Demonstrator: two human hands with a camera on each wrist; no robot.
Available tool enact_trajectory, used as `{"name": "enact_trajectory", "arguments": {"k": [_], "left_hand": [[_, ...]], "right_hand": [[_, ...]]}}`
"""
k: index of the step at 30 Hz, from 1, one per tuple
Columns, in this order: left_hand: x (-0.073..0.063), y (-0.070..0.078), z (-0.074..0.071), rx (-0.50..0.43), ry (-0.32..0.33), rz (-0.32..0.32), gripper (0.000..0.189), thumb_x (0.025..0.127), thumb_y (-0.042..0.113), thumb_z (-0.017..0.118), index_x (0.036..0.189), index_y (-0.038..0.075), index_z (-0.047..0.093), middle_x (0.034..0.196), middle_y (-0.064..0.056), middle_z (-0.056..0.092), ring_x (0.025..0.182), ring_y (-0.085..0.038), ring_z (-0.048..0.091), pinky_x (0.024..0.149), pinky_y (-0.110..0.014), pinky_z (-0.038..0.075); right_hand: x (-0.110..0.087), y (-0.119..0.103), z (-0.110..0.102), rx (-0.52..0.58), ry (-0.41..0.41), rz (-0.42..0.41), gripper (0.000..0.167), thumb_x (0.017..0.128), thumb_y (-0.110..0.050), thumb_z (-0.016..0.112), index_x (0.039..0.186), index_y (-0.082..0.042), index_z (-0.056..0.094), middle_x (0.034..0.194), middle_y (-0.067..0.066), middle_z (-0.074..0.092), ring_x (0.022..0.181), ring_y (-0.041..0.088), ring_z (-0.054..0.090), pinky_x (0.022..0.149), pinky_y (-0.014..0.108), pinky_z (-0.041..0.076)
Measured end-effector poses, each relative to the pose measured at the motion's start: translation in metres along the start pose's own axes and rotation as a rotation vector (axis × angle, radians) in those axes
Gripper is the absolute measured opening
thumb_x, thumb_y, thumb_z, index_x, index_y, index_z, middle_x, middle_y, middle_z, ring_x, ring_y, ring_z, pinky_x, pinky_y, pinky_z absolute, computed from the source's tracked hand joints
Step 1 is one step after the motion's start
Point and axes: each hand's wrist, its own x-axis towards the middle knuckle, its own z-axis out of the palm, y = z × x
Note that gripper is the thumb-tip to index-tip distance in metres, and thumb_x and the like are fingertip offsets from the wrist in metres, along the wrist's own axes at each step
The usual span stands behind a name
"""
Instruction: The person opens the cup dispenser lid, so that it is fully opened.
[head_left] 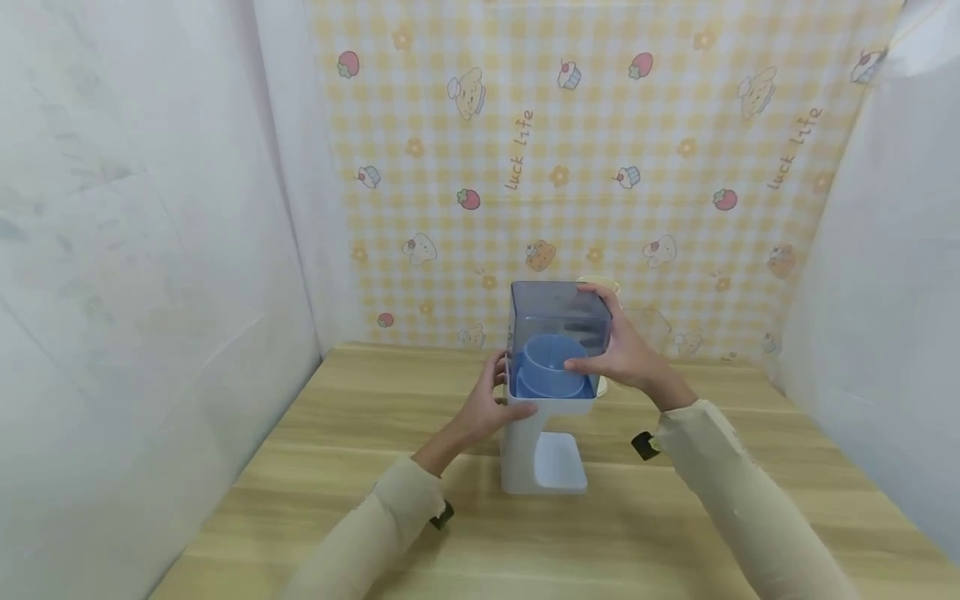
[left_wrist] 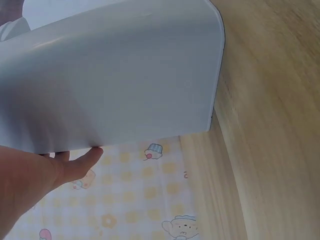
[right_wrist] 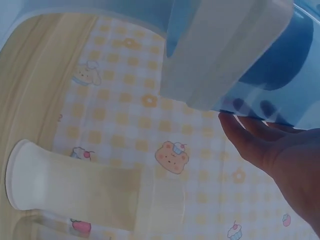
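Note:
A white dispenser stands upright on the wooden table, its flat base tray reaching out to the right. On its top sits a clear grey-blue square bin with a round blue piece inside. My left hand grips the dispenser's upper left side, thumb on the front and fingers round the back. In the left wrist view, those fingers touch the edge of the white body. My right hand holds the bin's right side between thumb and fingers, the fingertips showing at its lower edge.
Behind the dispenser, to the right, stands a pale yellow see-through container with a white foot. A yellow checked cloth hangs at the back. White sheets wall off both sides of the table.

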Motion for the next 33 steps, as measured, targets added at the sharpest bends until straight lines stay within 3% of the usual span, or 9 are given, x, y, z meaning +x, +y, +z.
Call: {"name": "enact_trajectory", "arguments": {"k": [7, 14, 25, 26, 32, 33], "left_hand": [[0.006, -0.001, -0.003, 0.074, 0.014, -0.010, 0.119, 0.068, 0.063, 0.082, 0.155, 0.016, 0.017, 0.142, -0.014, 0.041, 0.125, -0.030, 0.045, 0.099, -0.050, 0.045], [0.010, -0.003, -0.004, 0.106, 0.018, 0.019, 0.112, 0.072, 0.055, 0.082, 0.152, 0.011, 0.018, 0.146, -0.013, 0.038, 0.133, -0.029, 0.041, 0.105, -0.051, 0.041], [0.014, -0.006, -0.002, 0.143, -0.011, 0.065, 0.111, 0.073, 0.057, 0.081, 0.153, 0.009, 0.021, 0.138, -0.011, 0.048, 0.119, -0.026, 0.053, 0.093, -0.043, 0.051], [0.012, -0.001, -0.002, 0.144, -0.019, 0.057, 0.110, 0.074, 0.054, 0.081, 0.153, 0.007, 0.021, 0.138, -0.013, 0.048, 0.119, -0.027, 0.053, 0.094, -0.043, 0.051], [0.011, 0.000, 0.000, 0.159, 0.000, 0.040, 0.115, 0.072, 0.057, 0.081, 0.154, 0.004, 0.020, 0.140, -0.017, 0.048, 0.120, -0.030, 0.054, 0.093, -0.043, 0.052], [0.012, -0.005, 0.000, 0.164, 0.013, 0.046, 0.117, 0.070, 0.062, 0.080, 0.154, 0.005, 0.020, 0.140, -0.016, 0.049, 0.119, -0.030, 0.055, 0.092, -0.042, 0.053]], "right_hand": [[0.006, 0.005, 0.005, 0.033, 0.049, -0.039, 0.098, 0.070, -0.009, 0.088, 0.145, -0.012, 0.026, 0.146, 0.010, 0.031, 0.127, 0.029, 0.037, 0.105, 0.058, 0.030], [0.008, 0.006, 0.009, 0.064, 0.056, -0.062, 0.096, 0.069, -0.008, 0.087, 0.143, -0.011, 0.026, 0.142, 0.009, 0.033, 0.123, 0.029, 0.040, 0.101, 0.054, 0.033], [0.003, 0.011, 0.008, 0.051, 0.078, -0.094, 0.094, 0.069, -0.002, 0.085, 0.143, -0.009, 0.027, 0.139, 0.005, 0.036, 0.123, 0.026, 0.040, 0.099, 0.051, 0.036], [0.002, 0.011, 0.008, 0.048, 0.079, -0.095, 0.094, 0.069, -0.002, 0.085, 0.143, -0.009, 0.027, 0.140, 0.005, 0.035, 0.124, 0.026, 0.039, 0.100, 0.052, 0.035], [0.001, 0.014, 0.008, 0.043, 0.084, -0.137, 0.096, 0.068, -0.005, 0.088, 0.143, -0.008, 0.029, 0.142, 0.005, 0.034, 0.124, 0.025, 0.039, 0.100, 0.050, 0.035], [0.001, 0.014, 0.008, 0.043, 0.083, -0.148, 0.096, 0.067, -0.005, 0.088, 0.143, -0.007, 0.028, 0.142, 0.005, 0.035, 0.123, 0.025, 0.041, 0.099, 0.048, 0.037]]}}
